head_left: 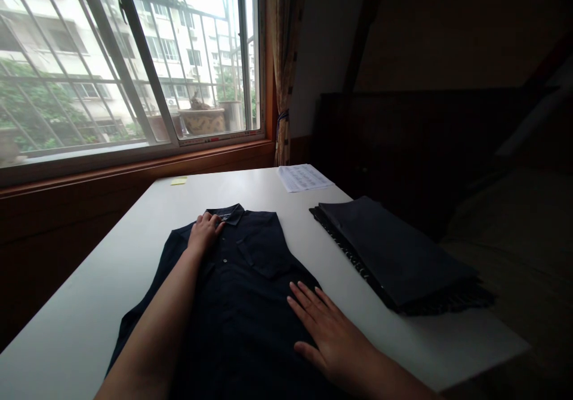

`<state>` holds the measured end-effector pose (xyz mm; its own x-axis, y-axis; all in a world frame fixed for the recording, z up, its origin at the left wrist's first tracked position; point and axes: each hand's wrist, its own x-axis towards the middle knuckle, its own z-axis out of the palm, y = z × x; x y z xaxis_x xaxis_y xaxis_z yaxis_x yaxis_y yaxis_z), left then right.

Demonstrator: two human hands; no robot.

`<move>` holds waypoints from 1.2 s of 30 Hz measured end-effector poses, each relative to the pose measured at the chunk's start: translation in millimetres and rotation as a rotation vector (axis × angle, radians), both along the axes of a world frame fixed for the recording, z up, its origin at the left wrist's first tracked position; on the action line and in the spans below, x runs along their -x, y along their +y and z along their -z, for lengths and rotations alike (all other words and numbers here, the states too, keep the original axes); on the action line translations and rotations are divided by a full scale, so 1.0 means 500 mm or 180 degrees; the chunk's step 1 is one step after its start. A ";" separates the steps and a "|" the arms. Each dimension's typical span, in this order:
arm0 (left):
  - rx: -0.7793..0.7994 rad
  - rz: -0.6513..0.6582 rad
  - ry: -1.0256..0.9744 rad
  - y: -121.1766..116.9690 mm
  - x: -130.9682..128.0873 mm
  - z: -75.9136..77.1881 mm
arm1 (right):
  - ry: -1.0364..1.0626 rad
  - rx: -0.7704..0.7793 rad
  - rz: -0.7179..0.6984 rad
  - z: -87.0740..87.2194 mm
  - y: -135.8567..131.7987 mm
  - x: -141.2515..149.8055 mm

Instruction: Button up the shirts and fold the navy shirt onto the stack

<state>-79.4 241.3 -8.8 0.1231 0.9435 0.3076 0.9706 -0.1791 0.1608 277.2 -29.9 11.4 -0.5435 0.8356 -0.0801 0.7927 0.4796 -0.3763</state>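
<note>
A dark navy collared shirt (250, 304) lies front up on the white table, its buttons and chest pocket showing. My left hand (206, 231) is at the left side of the collar, fingers bent and closed on the cloth there; that collar flap is mostly hidden under it. Flat on the right side of the shirt body rests my right hand (320, 328), open with its fingers spread. My left forearm crosses over the left part of the shirt, and the hem runs out of view at the bottom.
A stack of folded dark clothes (398, 251) sits along the right edge of the white table (102, 280). Printed paper sheets (304, 178) and a yellow sticky note (179, 180) lie at the far edge. Beyond stand a barred window (201, 60) and a tied curtain (284, 77).
</note>
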 end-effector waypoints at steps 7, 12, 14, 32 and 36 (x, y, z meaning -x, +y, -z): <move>-0.0035 0.0006 0.0061 -0.002 0.002 0.000 | 0.0059 -0.0305 -0.0014 0.018 -0.038 -0.031; -0.0037 0.0023 0.0061 0.001 0.004 0.003 | 0.0040 -0.0442 0.0008 0.026 -0.061 -0.045; -0.0040 0.0023 0.0054 0.001 0.005 0.004 | 0.0070 -0.0476 0.0005 0.026 -0.067 -0.048; -0.0021 0.0049 -0.0106 0.006 0.010 0.010 | 0.0187 -0.0839 0.1001 0.053 -0.048 -0.083; -0.0032 0.0076 -0.0194 0.010 0.017 0.010 | 0.0383 -0.1055 0.1214 0.057 -0.036 -0.079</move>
<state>-88.1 246.3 -14.0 0.1262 0.9373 0.3248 0.9545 -0.2040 0.2177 316.9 -47.8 -17.0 -0.1845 0.9459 0.2669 0.8948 0.2740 -0.3524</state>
